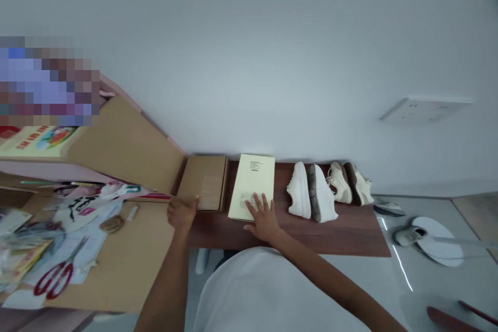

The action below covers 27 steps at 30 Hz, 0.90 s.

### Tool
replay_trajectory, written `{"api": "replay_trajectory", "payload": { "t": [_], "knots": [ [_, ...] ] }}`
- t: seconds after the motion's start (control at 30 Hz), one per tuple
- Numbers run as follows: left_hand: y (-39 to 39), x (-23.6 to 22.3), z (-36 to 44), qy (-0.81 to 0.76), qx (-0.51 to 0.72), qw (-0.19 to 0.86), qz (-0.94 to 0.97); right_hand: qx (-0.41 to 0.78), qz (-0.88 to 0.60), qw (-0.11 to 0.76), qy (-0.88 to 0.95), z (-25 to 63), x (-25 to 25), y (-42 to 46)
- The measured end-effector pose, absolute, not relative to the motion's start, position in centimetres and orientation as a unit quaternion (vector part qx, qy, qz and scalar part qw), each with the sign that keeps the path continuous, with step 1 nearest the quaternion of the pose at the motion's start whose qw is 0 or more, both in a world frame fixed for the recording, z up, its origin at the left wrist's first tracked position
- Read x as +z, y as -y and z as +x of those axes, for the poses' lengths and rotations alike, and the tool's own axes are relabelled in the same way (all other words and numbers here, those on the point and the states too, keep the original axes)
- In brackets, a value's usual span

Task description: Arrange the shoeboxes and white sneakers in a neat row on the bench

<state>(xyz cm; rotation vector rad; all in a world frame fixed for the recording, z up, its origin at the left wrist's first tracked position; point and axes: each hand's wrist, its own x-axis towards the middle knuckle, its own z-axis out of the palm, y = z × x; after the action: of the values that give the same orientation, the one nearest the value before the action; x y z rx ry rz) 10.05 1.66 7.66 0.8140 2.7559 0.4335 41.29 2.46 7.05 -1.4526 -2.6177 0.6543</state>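
Note:
My left hand is at the front left corner of a closed brown cardboard box. Its thumb lies on the box and its other fingers curl at the box's left side, partly hidden. To the right, my right hand rests with spread fingers on the near end of a pale yellow shoebox, which has printed text and a label. Both boxes lie side by side on a dark reddish wooden bench against the wall. A gap separates them.
White sneakers and beige-brown sneakers lie along the bench's right part. A cluttered desk on the left holds red-handled scissors. A wall socket is at right; another shoe sits beside a round white base.

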Motion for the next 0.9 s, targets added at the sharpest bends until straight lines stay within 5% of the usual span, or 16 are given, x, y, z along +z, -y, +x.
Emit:
{"api": "replay_trajectory", "payload": {
  "t": [0.37, 0.63, 0.73, 0.9],
  "knots": [
    [-0.2, 4.5, 8.9, -0.878, 0.17, 0.196, 0.402, 0.009, -0.488, -0.028, 0.872, 44.9, 2.3, -0.8],
    [-0.5, 5.4, 9.7, -0.875, 0.172, 0.244, 0.382, -0.001, -0.498, -0.016, 0.867, 45.8, 3.3, -1.5],
    [0.7, 5.6, 7.9, -0.846, 0.208, 0.268, 0.412, 0.029, -0.532, 0.043, 0.845, 44.2, 4.5, -0.5],
    [3.2, 5.2, 4.8, -0.805, 0.261, 0.326, 0.422, 0.202, -0.561, 0.291, 0.749, 35.3, 6.7, 2.2]
  ]
}}
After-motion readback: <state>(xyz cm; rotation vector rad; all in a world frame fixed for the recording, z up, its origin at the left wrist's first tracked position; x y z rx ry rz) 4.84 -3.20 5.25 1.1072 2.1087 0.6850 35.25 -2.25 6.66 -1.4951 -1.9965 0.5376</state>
